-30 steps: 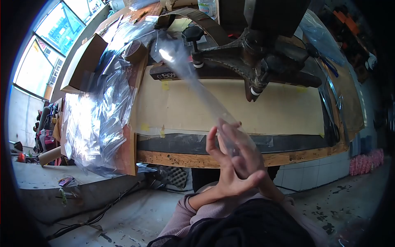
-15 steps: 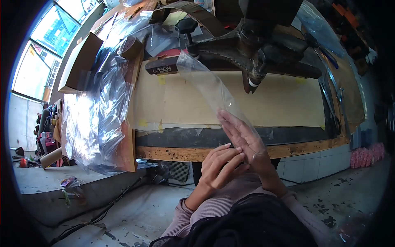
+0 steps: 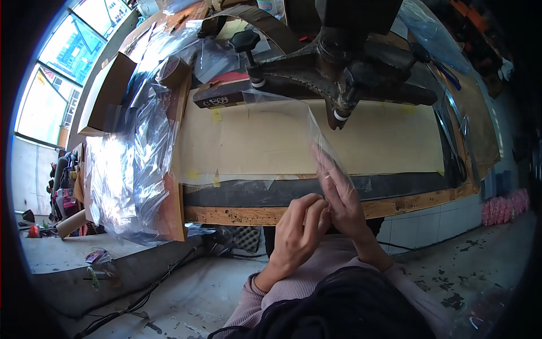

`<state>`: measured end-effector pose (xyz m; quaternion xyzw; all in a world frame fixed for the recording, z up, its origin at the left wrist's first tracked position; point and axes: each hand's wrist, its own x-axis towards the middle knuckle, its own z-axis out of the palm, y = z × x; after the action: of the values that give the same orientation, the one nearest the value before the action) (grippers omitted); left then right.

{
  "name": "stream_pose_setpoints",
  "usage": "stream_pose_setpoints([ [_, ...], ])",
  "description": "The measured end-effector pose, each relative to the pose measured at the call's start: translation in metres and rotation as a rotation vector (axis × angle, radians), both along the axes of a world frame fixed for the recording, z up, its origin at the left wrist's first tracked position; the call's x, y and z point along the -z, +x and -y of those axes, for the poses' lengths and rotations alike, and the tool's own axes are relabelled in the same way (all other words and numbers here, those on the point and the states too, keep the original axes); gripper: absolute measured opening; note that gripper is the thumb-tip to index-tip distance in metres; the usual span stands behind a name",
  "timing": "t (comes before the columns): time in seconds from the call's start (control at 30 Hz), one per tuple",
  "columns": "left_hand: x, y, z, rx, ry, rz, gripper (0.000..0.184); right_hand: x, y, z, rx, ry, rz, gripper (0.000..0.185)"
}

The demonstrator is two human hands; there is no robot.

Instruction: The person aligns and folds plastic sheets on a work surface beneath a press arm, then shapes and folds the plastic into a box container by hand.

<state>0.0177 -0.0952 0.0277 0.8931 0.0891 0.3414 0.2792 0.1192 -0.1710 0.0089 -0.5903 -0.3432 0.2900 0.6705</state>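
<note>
A clear plastic bag [image 3: 305,121] stretches from my right hand up over the beige board [image 3: 259,141] toward the dark bar [image 3: 226,96]. My right hand [image 3: 339,195] is inside or behind the clear film, its fingers straight and pointing up and away. Against the base of that hand, my left hand [image 3: 299,226] is closed, its fingers curled at the bag's lower edge. What those fingers pinch is too small to make out. Above the board stands a dark metal machine [image 3: 333,73] with arms and knobs.
Crinkled clear plastic [image 3: 127,169] lies in a pile at the left, beside an open cardboard box [image 3: 107,93] and a tape roll [image 3: 174,72]. A wooden edge [image 3: 237,215] borders the table's front. Blue-handled pliers [image 3: 449,76] and scissors [image 3: 462,168] lie at the right.
The bag has spread out and its far end has bent down toward the board. My left hand has moved from open fingers to a closed grip beside my right hand.
</note>
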Motion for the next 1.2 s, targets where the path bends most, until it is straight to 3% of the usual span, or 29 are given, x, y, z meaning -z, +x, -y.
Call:
stream_pose_setpoints([
  [0.13,0.001,-0.001,-0.007,0.110,0.067,-0.056,0.028,-0.006,0.001,-0.003,0.089,0.104,0.134,0.048],
  [0.33,-0.004,0.004,-0.012,0.241,0.240,-0.043,0.026,-0.002,0.010,-0.013,0.017,0.394,-0.058,0.052],
  [0.6,-0.008,-0.003,-0.008,0.199,0.399,-0.038,0.016,-0.021,0.023,-0.014,-0.191,0.374,0.276,0.052],
  [0.67,-0.012,-0.009,-0.006,0.215,0.426,-0.032,0.016,-0.020,0.017,-0.026,-0.349,0.593,0.059,0.055],
  [0.77,-0.016,-0.017,-0.006,0.230,0.421,-0.071,0.015,-0.017,0.017,-0.025,-0.673,0.396,-0.025,0.058],
  [0.9,-0.017,-0.020,-0.009,0.211,0.474,-0.138,0.014,-0.028,0.015,-0.025,-0.487,0.362,-0.028,0.055],
  [1.1,-0.015,-0.023,-0.004,0.314,0.511,-0.046,0.017,-0.018,0.003,-0.029,-0.787,0.583,-0.270,0.067],
  [1.17,-0.016,-0.024,-0.003,0.311,0.550,-0.050,0.018,-0.023,0.001,-0.030,-0.753,0.574,-0.331,0.068],
  [1.2,-0.016,-0.023,-0.004,0.309,0.571,-0.052,0.018,-0.023,0.004,-0.030,-0.692,0.537,-0.207,0.069],
])
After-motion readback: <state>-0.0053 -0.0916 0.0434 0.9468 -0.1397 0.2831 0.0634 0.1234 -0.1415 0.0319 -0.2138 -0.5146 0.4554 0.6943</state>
